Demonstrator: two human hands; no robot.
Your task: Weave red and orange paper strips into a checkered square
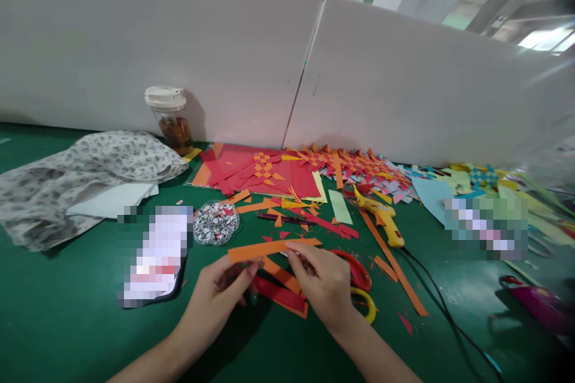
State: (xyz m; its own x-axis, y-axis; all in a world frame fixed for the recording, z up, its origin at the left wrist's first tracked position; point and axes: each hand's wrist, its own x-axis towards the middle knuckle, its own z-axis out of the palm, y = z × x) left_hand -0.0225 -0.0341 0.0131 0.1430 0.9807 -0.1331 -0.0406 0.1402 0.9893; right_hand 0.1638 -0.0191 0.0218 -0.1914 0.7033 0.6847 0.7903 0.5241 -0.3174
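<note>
An orange paper strip [269, 247] stretches between my two hands above the green table. My left hand [224, 287] pinches its left part between thumb and fingers. The fingertips of my right hand [321, 275] close on the strip farther right. Under the hands lie another orange strip [282, 274] and a red strip [283, 294] with an orange edge. Scissors with a red handle [359, 269] and a yellow handle [369, 305] lie partly hidden beside my right hand.
A phone [157, 257] and a round case of small beads [216, 222] are at left. Behind stand a lidded cup [173, 122] and red sheets [233, 167]. At right are a yellow glue gun [381, 218] with a black cord and a purple object [536, 305].
</note>
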